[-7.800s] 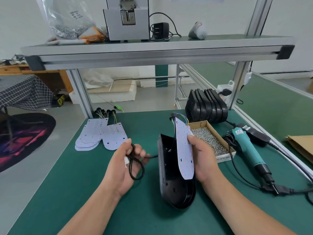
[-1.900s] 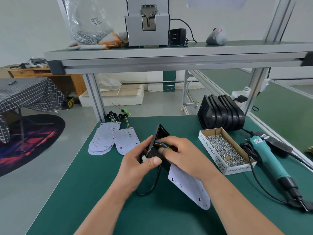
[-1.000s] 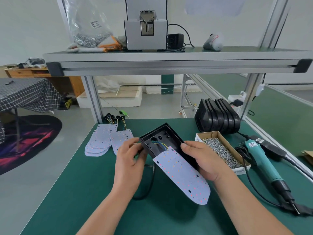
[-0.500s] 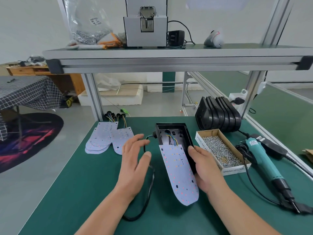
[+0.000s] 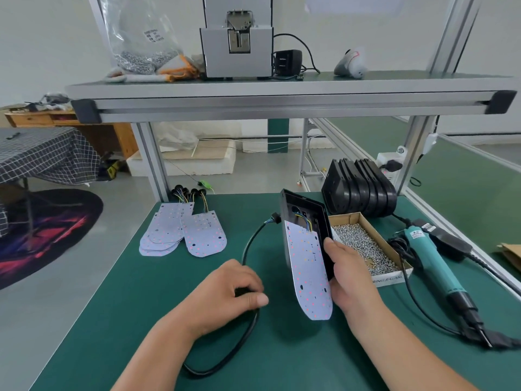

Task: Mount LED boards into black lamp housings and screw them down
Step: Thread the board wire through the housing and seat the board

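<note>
On the green worktop (image 5: 118,320) the right hand (image 5: 349,275) grips a black lamp housing (image 5: 303,204) by its right rim, holding it tipped up on its near end so the open side faces left. Its thumb presses on the edge of the white LED board (image 5: 307,266), which leans in the housing's opening with its rounded end nearest. Coloured wires (image 5: 306,221) run from the board's far end into the housing. A black cable (image 5: 248,251) leaves the housing's left wall, curves nearward to the left hand (image 5: 228,294) and loops on across the worktop. That hand lies knuckles-up with its fingers curled round the cable, thumb closed against it. At the far left lies a fanned stack of spare LED boards (image 5: 166,235) with one more board (image 5: 204,235) just beside it — their wire leads point away. Just right of the held housing is a cardboard box of screws (image 5: 366,246), and behind it a row of black housings (image 5: 361,190) stands on edge. A teal electric screwdriver (image 5: 431,263) lies at the right, cord trailing nearward.
</note>
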Demonstrator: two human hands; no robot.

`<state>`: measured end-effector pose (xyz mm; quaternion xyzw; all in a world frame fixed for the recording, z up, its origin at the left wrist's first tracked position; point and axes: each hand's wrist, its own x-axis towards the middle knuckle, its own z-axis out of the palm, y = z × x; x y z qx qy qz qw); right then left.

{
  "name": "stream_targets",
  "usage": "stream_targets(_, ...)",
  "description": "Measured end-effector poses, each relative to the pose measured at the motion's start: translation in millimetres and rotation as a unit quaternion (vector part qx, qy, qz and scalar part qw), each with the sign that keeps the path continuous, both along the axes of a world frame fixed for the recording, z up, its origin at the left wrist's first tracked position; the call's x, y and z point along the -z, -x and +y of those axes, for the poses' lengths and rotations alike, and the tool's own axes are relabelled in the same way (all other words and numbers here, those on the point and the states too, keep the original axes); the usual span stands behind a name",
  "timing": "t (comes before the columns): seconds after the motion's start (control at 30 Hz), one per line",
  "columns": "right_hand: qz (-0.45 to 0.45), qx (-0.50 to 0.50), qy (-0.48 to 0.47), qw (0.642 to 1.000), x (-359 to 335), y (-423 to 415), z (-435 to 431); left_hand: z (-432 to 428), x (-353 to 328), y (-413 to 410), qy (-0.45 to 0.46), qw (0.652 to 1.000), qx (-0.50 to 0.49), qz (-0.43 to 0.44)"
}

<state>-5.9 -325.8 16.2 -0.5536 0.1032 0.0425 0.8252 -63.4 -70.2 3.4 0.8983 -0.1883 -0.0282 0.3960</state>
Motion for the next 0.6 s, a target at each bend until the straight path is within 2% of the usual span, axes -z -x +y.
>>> stream_targets(0.1, -0.003, -0.005, -0.002, 1.0, -2, 2, 1, -4, -4, -1, -0.086, 0.993, -0.084, -0.012)
stream_targets(0.2, -0.006, -0.022, 0.011, 1.0, 0, 5, 4, -27, -9, -5, -0.204, 0.949, -0.229, -0.077)
stream_targets(0.3, -0.012, -0.051, 0.024, 0.998, 2, 10, 12, -40, -10, -6, -0.155, 0.926, -0.328, -0.1)
stream_targets(0.47, -0.004, -0.072, -0.007, 0.997, -1, 19, 26, -37, -9, -8, -0.089, 0.934, -0.341, -0.066)
stream_targets(0.53, -0.007, -0.072, -0.016, 0.997, -2, 20, 28, -32, -13, -9, -0.106, 0.933, -0.338, -0.058)
stream_targets(0.6, -0.01, -0.07, -0.02, 0.997, -2, 20, 28, -29, -16, -10, -0.169, 0.923, -0.339, -0.062)
